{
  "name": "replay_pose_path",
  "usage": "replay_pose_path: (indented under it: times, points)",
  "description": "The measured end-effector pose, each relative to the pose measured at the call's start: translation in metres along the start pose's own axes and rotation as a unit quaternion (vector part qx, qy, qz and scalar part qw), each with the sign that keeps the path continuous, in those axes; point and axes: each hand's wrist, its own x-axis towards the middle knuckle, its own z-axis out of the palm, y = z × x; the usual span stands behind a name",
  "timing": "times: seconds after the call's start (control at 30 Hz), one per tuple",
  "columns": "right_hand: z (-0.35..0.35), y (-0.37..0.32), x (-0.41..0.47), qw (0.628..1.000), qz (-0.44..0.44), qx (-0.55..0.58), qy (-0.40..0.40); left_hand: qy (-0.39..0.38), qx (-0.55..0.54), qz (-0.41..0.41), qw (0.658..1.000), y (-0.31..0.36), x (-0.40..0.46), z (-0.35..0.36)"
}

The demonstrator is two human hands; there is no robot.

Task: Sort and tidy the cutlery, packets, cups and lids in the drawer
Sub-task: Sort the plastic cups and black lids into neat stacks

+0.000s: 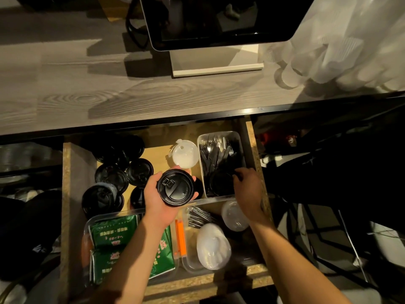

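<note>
Left hand [161, 205] cradles a round black plastic cup lid [176, 187] above the open wooden drawer [70, 194], grip curled round its rim. Right hand [248, 189] reaches into the clear plastic tray of black cutlery [219, 159]; fingertips buried, so its grip I cannot tell.

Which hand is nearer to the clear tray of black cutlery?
The right hand: it reaches into the near end of the clear tray. The left hand is to the tray's left, holding a black lid.
</note>
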Motion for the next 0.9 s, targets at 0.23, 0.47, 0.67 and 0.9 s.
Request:
replay_pose_path:
  times: [0.23, 0.47, 0.67, 0.9]
  points:
    - [-0.023, -0.027, -0.011, 0.977, 0.05, 0.176, 0.111, 0.005, -0.022, 0.032, 0.999, 0.007, -0.016, 0.007]
    - [-0.056, -0.099, -0.041, 0.949, -0.008, 0.303, 0.082, 0.023, -0.032, 0.033, 0.999, 0.02, -0.04, 0.024]
    - [-0.057, -0.143, -0.088, 0.942, -0.028, 0.335, 0.009, 0.016, 0.022, 0.046, 0.999, 0.037, -0.079, 0.044]
    - [-0.065, -0.181, -0.121, 0.943, -0.084, 0.314, -0.069, -0.017, 0.058, 0.049, 0.997, 0.066, -0.133, 0.036]
